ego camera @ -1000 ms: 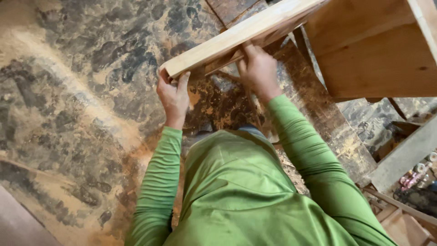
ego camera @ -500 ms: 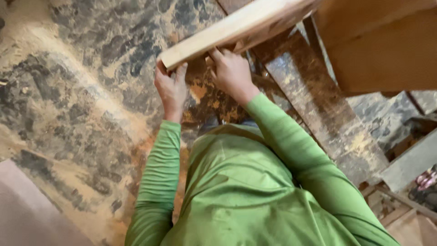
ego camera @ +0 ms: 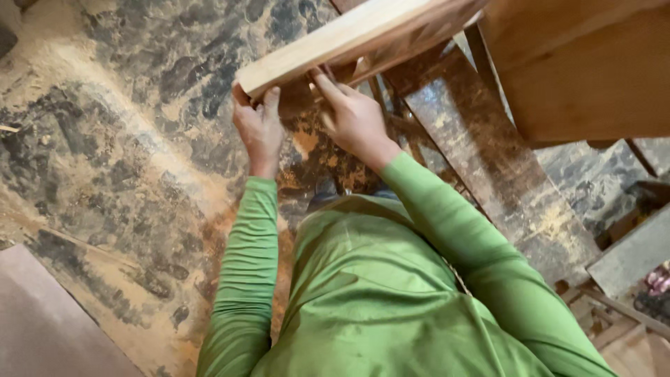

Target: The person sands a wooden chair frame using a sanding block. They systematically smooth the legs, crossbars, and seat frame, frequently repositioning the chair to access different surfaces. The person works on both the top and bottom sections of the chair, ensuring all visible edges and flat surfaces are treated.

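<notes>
A long pale wooden plank [ego camera: 335,42] runs from the upper middle down to the left, held up above the floor. My left hand [ego camera: 257,129] grips its near end from below, fingers wrapped over the corner. My right hand [ego camera: 352,115] is under the plank a little further along, fingers reaching up against its underside and a thin wooden strip there. Both arms wear green sleeves.
A large wooden panel [ego camera: 593,77] fills the upper right. Dark worn boards [ego camera: 488,160] lie on the floor below it. The floor [ego camera: 118,153] is mottled dark and covered in sawdust. A brown sheet [ego camera: 42,328] shows at the lower left; scrap wood [ego camera: 628,258] at the right.
Both hands and the plank's near end have shifted slightly left and up in view. My right hand has slid closer to my left along the underside.
</notes>
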